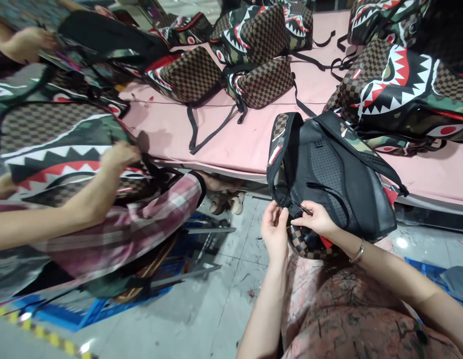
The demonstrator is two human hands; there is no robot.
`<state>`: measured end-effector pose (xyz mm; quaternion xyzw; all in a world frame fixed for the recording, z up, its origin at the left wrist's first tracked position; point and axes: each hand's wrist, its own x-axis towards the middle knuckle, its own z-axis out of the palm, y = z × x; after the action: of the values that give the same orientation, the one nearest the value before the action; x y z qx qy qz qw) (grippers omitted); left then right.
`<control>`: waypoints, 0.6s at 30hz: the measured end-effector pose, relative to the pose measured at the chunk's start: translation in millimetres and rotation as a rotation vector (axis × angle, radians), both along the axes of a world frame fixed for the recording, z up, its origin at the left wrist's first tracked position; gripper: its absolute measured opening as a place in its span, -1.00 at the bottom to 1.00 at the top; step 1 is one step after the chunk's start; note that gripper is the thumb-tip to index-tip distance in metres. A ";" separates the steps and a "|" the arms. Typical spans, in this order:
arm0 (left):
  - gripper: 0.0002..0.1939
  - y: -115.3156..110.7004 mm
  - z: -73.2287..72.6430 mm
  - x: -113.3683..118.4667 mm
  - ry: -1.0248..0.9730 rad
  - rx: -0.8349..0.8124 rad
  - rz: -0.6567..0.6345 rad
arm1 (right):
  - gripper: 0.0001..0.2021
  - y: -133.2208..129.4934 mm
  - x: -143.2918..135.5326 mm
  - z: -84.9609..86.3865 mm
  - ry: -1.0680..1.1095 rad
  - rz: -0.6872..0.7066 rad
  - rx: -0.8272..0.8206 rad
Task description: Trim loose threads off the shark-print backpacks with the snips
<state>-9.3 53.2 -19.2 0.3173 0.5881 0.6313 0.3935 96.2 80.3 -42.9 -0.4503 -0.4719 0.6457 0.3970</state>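
A black backpack [351, 184] with checkered and camouflage trim leans between my lap and the pink table edge, its padded back panel and straps facing up. My left hand [275, 227] pinches at the bag's lower left corner, by the end of a strap. Close beside it, my right hand [316, 219] has a small dark tool, perhaps snips, between its fingers, and the fingertips nearly meet the left ones. A thin thread seems to run between the hands. What my left fingers pinch is too small to make out.
Checkered shark-mouth backpacks [253, 35] stand along the pink table [238, 142], with more [399, 89] at the right. To the left, a co-worker's hand [121, 154] rests on another backpack [63, 149]. Blue-framed stools [81, 314] stand on the tiled floor.
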 end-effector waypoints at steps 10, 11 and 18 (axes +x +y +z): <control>-0.81 -7.1 14.7 -25.1 1.083 0.044 -0.314 | -0.74 -2.4 -1.6 -4.6 -0.217 -0.029 0.139; -0.83 -2.9 19.1 -27.4 1.043 0.003 -0.391 | -0.74 -2.8 -0.8 -3.8 -0.232 -0.022 0.151; -0.81 12.9 21.6 -23.9 0.112 -0.195 -0.344 | -0.71 -1.3 3.8 -1.5 -0.273 0.025 0.163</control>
<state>-33.2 66.2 2.4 0.4081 0.6047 0.4760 0.4911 100.0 79.0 -44.5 -0.4942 -0.5780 0.5429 0.3562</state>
